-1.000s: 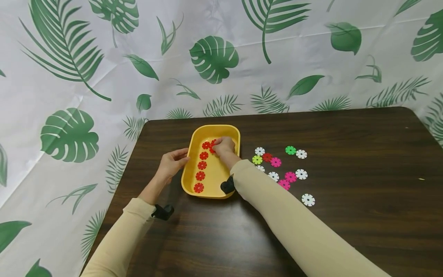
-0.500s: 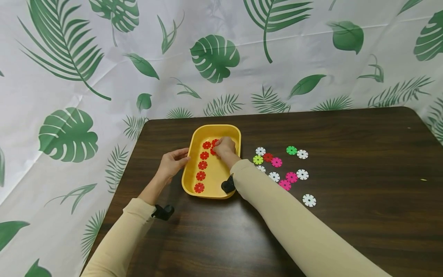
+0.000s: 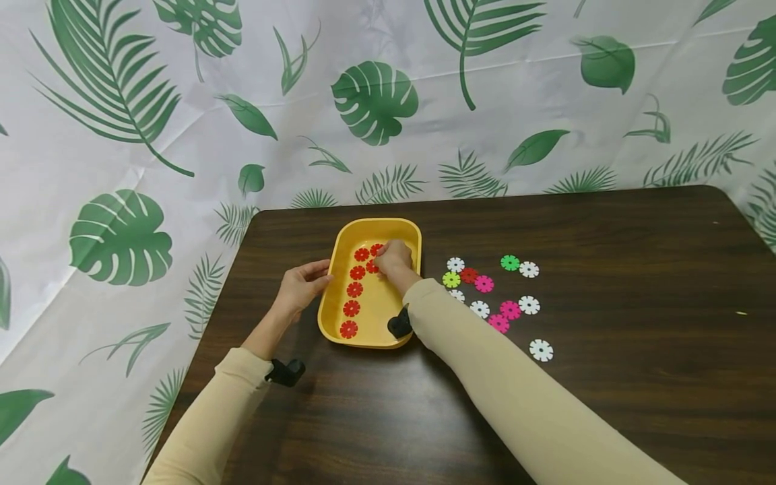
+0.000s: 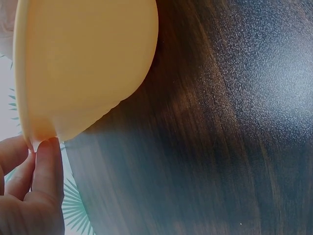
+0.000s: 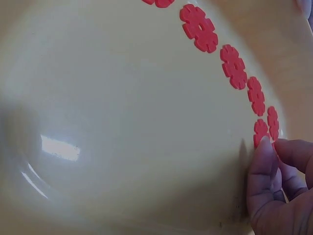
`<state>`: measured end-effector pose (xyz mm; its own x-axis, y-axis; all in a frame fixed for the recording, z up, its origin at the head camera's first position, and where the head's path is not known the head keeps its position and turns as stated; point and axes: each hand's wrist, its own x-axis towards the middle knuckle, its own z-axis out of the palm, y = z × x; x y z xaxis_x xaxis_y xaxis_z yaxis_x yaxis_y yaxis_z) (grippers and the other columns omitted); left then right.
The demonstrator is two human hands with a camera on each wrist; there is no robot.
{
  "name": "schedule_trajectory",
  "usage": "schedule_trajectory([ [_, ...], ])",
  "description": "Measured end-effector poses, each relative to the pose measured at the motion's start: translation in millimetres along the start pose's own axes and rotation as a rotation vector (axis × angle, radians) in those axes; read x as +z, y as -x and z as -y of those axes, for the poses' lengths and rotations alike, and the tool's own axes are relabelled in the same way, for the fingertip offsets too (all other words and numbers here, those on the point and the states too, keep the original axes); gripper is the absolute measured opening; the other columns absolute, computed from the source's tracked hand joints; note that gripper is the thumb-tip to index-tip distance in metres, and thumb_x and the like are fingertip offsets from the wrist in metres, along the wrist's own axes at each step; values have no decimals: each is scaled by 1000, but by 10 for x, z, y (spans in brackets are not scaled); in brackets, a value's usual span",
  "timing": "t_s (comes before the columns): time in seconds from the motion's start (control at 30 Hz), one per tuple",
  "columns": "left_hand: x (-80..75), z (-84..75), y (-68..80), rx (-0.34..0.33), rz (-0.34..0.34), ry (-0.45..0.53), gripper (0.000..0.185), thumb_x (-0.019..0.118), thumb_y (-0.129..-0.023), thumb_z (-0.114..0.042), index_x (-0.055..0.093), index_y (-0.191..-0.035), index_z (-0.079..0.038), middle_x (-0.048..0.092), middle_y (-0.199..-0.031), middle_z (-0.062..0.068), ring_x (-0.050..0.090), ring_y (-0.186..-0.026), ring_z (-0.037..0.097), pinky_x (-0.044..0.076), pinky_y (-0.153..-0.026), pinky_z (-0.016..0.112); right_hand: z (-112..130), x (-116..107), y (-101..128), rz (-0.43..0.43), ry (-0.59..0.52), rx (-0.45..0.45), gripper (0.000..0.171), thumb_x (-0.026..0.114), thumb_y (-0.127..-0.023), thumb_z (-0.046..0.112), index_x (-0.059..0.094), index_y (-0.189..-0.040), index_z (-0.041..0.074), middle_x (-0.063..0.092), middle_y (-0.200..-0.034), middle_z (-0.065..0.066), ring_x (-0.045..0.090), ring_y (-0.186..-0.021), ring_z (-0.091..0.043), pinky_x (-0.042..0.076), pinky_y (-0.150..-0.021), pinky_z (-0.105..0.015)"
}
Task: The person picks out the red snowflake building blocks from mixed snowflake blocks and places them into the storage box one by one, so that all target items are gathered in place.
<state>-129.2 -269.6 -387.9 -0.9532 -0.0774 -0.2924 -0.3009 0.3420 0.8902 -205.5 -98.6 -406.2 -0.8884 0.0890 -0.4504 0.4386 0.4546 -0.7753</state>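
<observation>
A yellow tray [image 3: 380, 316] stands on the table, with several red notched plastic discs [image 3: 354, 289] in a curved line along its left and far side. My right hand [image 3: 394, 257] reaches inside, thumb and fingers together at a red disc [image 5: 260, 129] whose edge they cover; another red disc [image 3: 376, 250] lies just beyond the fingertips. On the tray's left side my left hand [image 3: 300, 286] touches the outer wall near the rim with its fingertips. The left wrist view shows its fingers [image 4: 47, 159] against the yellow wall.
Right of the tray, loose notched discs lie on the dark wooden table [image 3: 636, 303]: white [image 3: 529, 305], pink [image 3: 510, 310], yellow-green [image 3: 450, 279], green [image 3: 510, 263] and red [image 3: 469, 275]. A leaf-patterned cloth [image 3: 376, 101] hangs behind the table. My right sleeve [image 3: 503, 377] passes over the table.
At the right fingertips, the red disc has shifted slightly nearer to me and more of the discs there shows. The left hand and the tray stay in place.
</observation>
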Motion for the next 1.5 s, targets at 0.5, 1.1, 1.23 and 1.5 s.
schedule_trajectory([
  [0.5, 29, -18, 25, -9, -4, 2, 41, 55, -94, -5, 50, -134, 0, 55, -117, 17, 58, -100, 20, 54, -84, 26, 239, -191, 34, 125, -386, 9, 20, 62, -89, 7, 59, -107, 0, 51, -81, -8, 51, -51, -13, 53, -52, -21],
  [1.1, 34, -30, 28, -26, -8, -6, 42, 54, -94, -6, 48, -136, 0, 53, -124, 21, 56, -110, 29, 52, -90, 32, -26, -1237, 187, 248, -574, -77, 33, 58, -93, 9, 53, -124, -1, 52, -97, -10, 56, -69, -12, 56, -66, -20],
  [1.23, 37, -39, 43, -25, -9, -10, 42, 54, -95, -6, 49, -135, 0, 54, -124, 21, 56, -108, 27, 53, -89, 30, -173, -1398, 190, 244, -560, -68, 36, 56, -94, 11, 49, -128, -1, 51, -102, -10, 55, -73, -12, 56, -70, -20],
  [1.5, 41, -42, 35, -32, -13, -27, 41, 55, -94, -7, 50, -135, -1, 55, -121, 19, 57, -103, 22, 54, -86, 26, -405, -1600, 163, 236, -572, -62, 39, 54, -95, 11, 45, -130, -3, 49, -97, -9, 54, -73, -10, 56, -69, -19],
])
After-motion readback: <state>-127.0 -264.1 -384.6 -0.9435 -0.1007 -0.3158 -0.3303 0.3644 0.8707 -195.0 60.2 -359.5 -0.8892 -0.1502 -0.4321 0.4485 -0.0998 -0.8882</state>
